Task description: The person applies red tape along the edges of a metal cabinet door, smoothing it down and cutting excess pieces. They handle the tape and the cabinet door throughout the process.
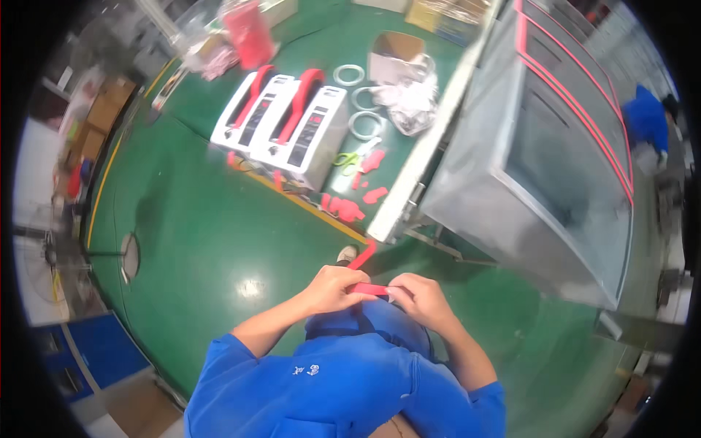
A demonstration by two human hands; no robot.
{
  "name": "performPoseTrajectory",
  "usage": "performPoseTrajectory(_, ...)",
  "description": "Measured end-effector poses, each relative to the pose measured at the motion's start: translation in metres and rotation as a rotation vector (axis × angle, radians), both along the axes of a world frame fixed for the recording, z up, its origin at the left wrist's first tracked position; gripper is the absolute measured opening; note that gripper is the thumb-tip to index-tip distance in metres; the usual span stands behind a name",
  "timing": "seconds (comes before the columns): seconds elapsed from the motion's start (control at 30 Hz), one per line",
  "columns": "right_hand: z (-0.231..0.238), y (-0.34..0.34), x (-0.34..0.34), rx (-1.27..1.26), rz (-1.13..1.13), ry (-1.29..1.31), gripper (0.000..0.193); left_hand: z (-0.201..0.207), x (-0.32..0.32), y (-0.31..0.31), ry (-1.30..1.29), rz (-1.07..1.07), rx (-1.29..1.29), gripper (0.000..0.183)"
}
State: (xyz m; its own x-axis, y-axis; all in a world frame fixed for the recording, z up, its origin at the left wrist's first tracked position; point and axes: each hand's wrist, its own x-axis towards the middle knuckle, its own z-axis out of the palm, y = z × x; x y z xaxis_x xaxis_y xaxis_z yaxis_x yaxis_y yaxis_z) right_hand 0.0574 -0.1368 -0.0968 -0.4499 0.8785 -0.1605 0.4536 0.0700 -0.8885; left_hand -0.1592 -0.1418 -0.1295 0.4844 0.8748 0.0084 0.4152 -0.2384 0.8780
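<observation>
Both of my hands hold one short strip of red tape (369,289) in front of my body. My left hand (332,287) pinches its left end, and my right hand (422,298) pinches its right end. A second red strip (364,255) sticks up from my left hand's fingers. Ahead on the green table (212,233) stand two white tape dispensers (281,124) with red tape over them. Several cut red pieces (343,206) lie beside them near the table edge.
A large grey metal cabinet (555,146) with red strips along its top edges stands to my right. White tape rings (363,98), clear plastic bags (409,98) and a cardboard box (398,47) lie at the table's far end. A person in blue (646,120) is at far right.
</observation>
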Motion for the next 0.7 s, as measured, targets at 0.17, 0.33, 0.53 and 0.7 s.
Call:
performPoseTrajectory(0.17, 0.058, -0.032, 0.11, 0.273, -0.338, -0.173, 0.007, 0.014, 0.024, 0.01, -0.047, -0.166, -0.218, 0.027)
performPoseTrajectory(0.33, 0.066, -0.086, 0.217, 0.113, -0.683, -0.161, 0.008, 0.038, 0.046, 0.033, 0.04, -0.232, -0.074, 0.02)
performPoseTrajectory(0.53, 0.072, -0.104, 0.249, 0.022, -0.893, -0.05, 0.006, 0.062, 0.051, 0.059, 0.117, -0.265, 0.222, 0.019)
performPoseTrajectory(0.7, 0.076, -0.096, 0.253, 0.019, -0.971, 0.052, 0.011, 0.075, 0.047, 0.101, 0.096, -0.246, 0.273, 0.014)
